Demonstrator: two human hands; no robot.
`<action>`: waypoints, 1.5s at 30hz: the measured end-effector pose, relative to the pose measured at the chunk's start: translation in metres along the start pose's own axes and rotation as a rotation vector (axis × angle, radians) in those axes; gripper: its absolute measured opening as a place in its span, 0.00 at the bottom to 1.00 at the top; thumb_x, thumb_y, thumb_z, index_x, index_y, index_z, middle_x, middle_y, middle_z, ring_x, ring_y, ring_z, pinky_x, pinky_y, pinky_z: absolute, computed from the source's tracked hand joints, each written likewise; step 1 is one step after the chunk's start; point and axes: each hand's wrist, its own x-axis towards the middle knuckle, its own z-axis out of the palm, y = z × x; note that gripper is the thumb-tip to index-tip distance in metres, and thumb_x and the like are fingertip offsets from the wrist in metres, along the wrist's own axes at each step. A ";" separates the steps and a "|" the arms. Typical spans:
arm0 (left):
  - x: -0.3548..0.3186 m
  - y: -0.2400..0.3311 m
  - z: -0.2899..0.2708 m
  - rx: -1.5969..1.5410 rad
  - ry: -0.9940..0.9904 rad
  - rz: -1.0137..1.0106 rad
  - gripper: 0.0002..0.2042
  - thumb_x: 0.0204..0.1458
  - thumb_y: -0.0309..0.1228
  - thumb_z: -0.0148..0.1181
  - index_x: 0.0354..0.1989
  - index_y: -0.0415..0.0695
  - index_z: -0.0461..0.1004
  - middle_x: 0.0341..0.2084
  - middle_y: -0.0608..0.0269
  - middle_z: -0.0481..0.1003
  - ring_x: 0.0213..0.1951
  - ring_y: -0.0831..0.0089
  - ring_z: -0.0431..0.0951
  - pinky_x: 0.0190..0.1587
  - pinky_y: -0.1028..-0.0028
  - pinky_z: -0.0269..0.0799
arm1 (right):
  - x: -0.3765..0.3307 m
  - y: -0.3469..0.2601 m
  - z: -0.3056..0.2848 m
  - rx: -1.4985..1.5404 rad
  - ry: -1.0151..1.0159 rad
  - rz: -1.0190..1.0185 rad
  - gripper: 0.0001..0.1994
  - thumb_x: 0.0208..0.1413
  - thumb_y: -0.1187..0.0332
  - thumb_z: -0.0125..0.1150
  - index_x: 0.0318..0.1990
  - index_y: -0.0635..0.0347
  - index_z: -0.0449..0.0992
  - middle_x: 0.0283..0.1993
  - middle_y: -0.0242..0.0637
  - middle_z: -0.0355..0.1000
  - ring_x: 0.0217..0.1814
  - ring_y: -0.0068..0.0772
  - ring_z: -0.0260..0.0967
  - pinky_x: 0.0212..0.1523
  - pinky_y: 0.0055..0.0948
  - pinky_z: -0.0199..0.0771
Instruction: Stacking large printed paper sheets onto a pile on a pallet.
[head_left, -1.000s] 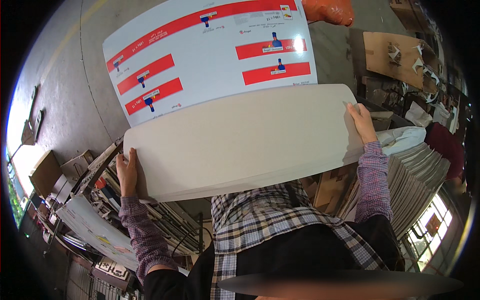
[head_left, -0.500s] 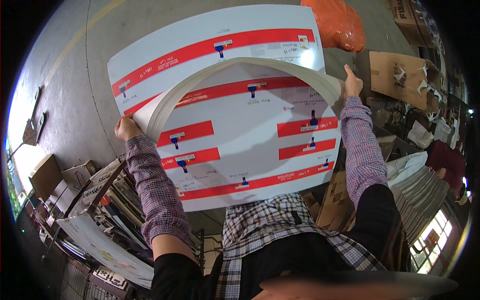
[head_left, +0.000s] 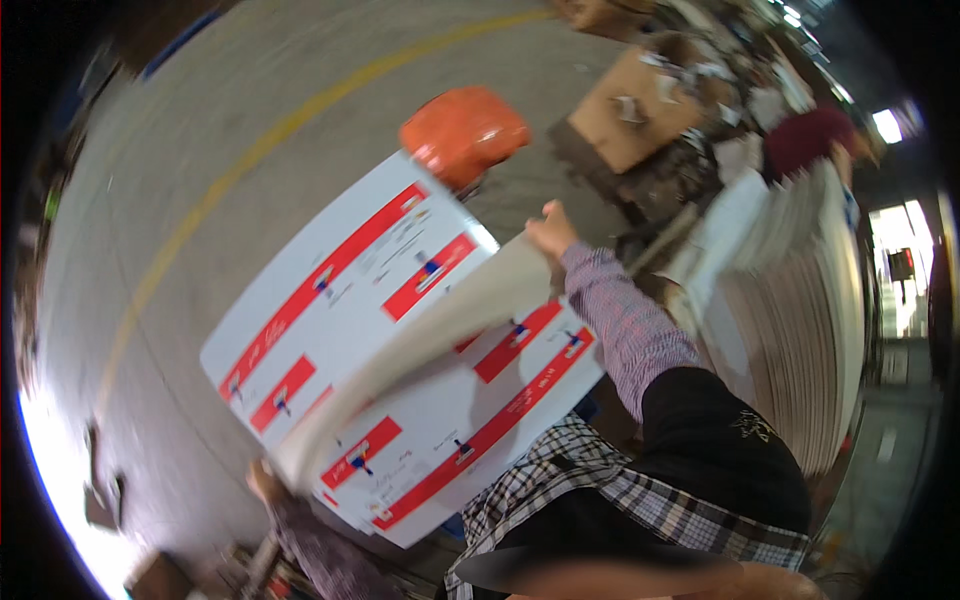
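Observation:
I hold a large white printed sheet (head_left: 450, 310) with red bars and small blue marks, curled over so its plain pale back faces me. My right hand (head_left: 550, 232) grips its upper right edge. My left hand (head_left: 265, 482) grips its lower left edge, partly hidden behind the sheet. Beneath it lies a flat stack of the same printed sheets (head_left: 330, 300), tilted in the view. My sleeves are checked purple. The picture is blurred by motion.
An orange sack (head_left: 465, 130) lies on the grey concrete floor (head_left: 200, 150), which has a curved yellow line. A tall stack of sheets (head_left: 800, 330) stands at the right. Cardboard boxes (head_left: 640, 110) and a person in a dark red top (head_left: 815, 135) are beyond.
The view has swung and tilted hard to the right. The sheet, lifted high and curled before, now hangs lower across the stack, with my left hand dropped toward the lower left.

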 end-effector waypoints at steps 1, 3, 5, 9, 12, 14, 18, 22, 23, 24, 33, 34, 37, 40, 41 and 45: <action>-0.020 -0.030 -0.074 -0.089 0.067 -0.154 0.16 0.55 0.40 0.55 0.32 0.36 0.77 0.25 0.59 0.76 0.28 0.70 0.76 0.32 0.66 0.75 | -0.031 -0.001 -0.001 0.110 -0.076 0.049 0.23 0.47 0.58 0.65 0.43 0.70 0.70 0.44 0.55 0.73 0.47 0.49 0.72 0.49 0.39 0.71; -0.076 0.026 -0.070 -0.684 -0.006 -0.610 0.18 0.59 0.40 0.52 0.33 0.35 0.76 0.27 0.58 0.75 0.29 0.69 0.77 0.32 0.68 0.75 | -0.072 0.068 -0.047 0.164 -0.207 0.254 0.29 0.50 0.52 0.63 0.47 0.73 0.72 0.49 0.60 0.72 0.53 0.53 0.70 0.53 0.39 0.69; -0.047 0.066 -0.079 -0.652 -0.006 -0.624 0.16 0.59 0.37 0.53 0.36 0.33 0.76 0.29 0.57 0.76 0.29 0.68 0.77 0.32 0.69 0.76 | -0.087 0.077 -0.096 0.268 -0.277 0.388 0.33 0.51 0.50 0.61 0.52 0.76 0.71 0.55 0.64 0.70 0.61 0.57 0.67 0.58 0.39 0.66; -0.002 0.138 -0.056 -0.570 -0.184 -0.542 0.15 0.58 0.37 0.54 0.36 0.34 0.75 0.29 0.58 0.76 0.29 0.68 0.77 0.31 0.68 0.76 | -0.127 0.119 -0.151 0.305 -0.236 0.344 0.25 0.58 0.52 0.58 0.29 0.73 0.78 0.27 0.41 0.75 0.31 0.30 0.69 0.36 0.36 0.69; 0.011 0.181 -0.036 -0.534 -0.290 -0.498 0.14 0.57 0.36 0.54 0.37 0.34 0.75 0.28 0.59 0.76 0.29 0.68 0.77 0.31 0.68 0.76 | -0.179 0.192 -0.188 0.450 -0.098 0.399 0.21 0.58 0.58 0.59 0.32 0.75 0.79 0.29 0.38 0.76 0.32 0.28 0.71 0.33 0.31 0.71; 0.008 0.205 -0.035 -0.535 -0.313 -0.450 0.14 0.57 0.36 0.55 0.37 0.35 0.75 0.28 0.59 0.76 0.30 0.68 0.77 0.30 0.67 0.76 | -0.219 0.225 -0.192 0.650 -0.014 0.515 0.19 0.57 0.62 0.60 0.32 0.77 0.79 0.29 0.40 0.76 0.30 0.28 0.71 0.31 0.30 0.71; -0.021 0.324 0.029 -0.478 -0.639 -0.224 0.14 0.59 0.33 0.50 0.43 0.34 0.74 0.37 0.55 0.78 0.36 0.65 0.79 0.40 0.68 0.77 | -0.323 0.268 -0.289 0.627 0.159 0.726 0.17 0.56 0.63 0.61 0.30 0.76 0.78 0.28 0.40 0.76 0.26 0.28 0.71 0.28 0.29 0.70; 0.016 0.439 0.086 -0.556 -0.822 -0.026 0.15 0.61 0.34 0.48 0.42 0.34 0.75 0.37 0.60 0.78 0.38 0.70 0.78 0.42 0.73 0.75 | -0.370 0.267 -0.337 0.710 0.442 0.731 0.17 0.57 0.59 0.62 0.26 0.67 0.78 0.25 0.31 0.73 0.24 0.23 0.68 0.29 0.25 0.68; -0.007 0.482 0.095 -0.589 -0.892 0.067 0.15 0.62 0.35 0.48 0.42 0.35 0.75 0.36 0.61 0.78 0.38 0.71 0.78 0.42 0.74 0.74 | -0.382 0.255 -0.376 0.591 0.488 0.706 0.17 0.57 0.59 0.62 0.25 0.65 0.77 0.26 0.27 0.70 0.25 0.20 0.63 0.26 0.27 0.64; -0.032 0.526 0.098 -0.623 -0.961 0.161 0.15 0.63 0.36 0.47 0.42 0.36 0.75 0.36 0.62 0.78 0.37 0.73 0.77 0.41 0.74 0.74 | -0.403 0.294 -0.402 0.722 0.536 0.551 0.19 0.61 0.56 0.58 0.25 0.62 0.77 0.25 0.24 0.68 0.23 0.19 0.60 0.25 0.27 0.62; -0.101 0.844 0.124 -0.875 -0.303 1.414 0.16 0.64 0.34 0.45 0.52 0.34 0.70 0.40 0.60 0.77 0.37 0.75 0.78 0.41 0.76 0.76 | -0.390 0.300 -0.637 0.683 1.228 0.047 0.23 0.64 0.55 0.54 0.55 0.68 0.73 0.47 0.41 0.75 0.44 0.27 0.73 0.47 0.28 0.76; -0.106 0.879 0.148 -0.996 -0.312 1.388 0.20 0.65 0.36 0.46 0.57 0.33 0.68 0.43 0.57 0.77 0.39 0.74 0.78 0.43 0.75 0.76 | -0.367 0.309 -0.654 0.620 1.318 0.013 0.24 0.64 0.55 0.55 0.55 0.69 0.72 0.48 0.41 0.76 0.44 0.28 0.74 0.48 0.29 0.76; -0.131 0.970 0.242 -1.263 -0.432 1.233 0.17 0.63 0.33 0.47 0.54 0.33 0.70 0.46 0.54 0.76 0.42 0.67 0.78 0.45 0.72 0.77 | -0.283 0.350 -0.706 0.463 1.536 -0.034 0.27 0.61 0.53 0.58 0.56 0.69 0.72 0.49 0.43 0.76 0.46 0.31 0.74 0.49 0.30 0.75; -0.143 1.033 0.343 -1.136 -0.778 0.791 0.17 0.61 0.35 0.49 0.49 0.33 0.75 0.45 0.47 0.77 0.46 0.58 0.78 0.48 0.66 0.75 | -0.194 0.428 -0.713 0.388 1.518 0.170 0.30 0.59 0.46 0.57 0.50 0.72 0.76 0.48 0.47 0.76 0.46 0.37 0.74 0.51 0.34 0.72; -0.154 1.035 0.389 -0.798 -0.606 0.989 0.20 0.59 0.40 0.50 0.47 0.32 0.75 0.45 0.43 0.77 0.47 0.54 0.78 0.49 0.64 0.74 | -0.170 0.468 -0.716 0.240 1.466 0.239 0.32 0.59 0.43 0.55 0.46 0.72 0.78 0.46 0.52 0.77 0.46 0.40 0.75 0.52 0.36 0.71; -0.149 1.044 0.527 0.025 -0.262 1.196 0.30 0.53 0.54 0.50 0.45 0.36 0.77 0.46 0.38 0.76 0.51 0.44 0.74 0.54 0.60 0.69 | -0.062 0.642 -0.673 -0.256 0.929 0.495 0.37 0.61 0.41 0.46 0.39 0.78 0.76 0.42 0.68 0.73 0.49 0.60 0.72 0.52 0.46 0.67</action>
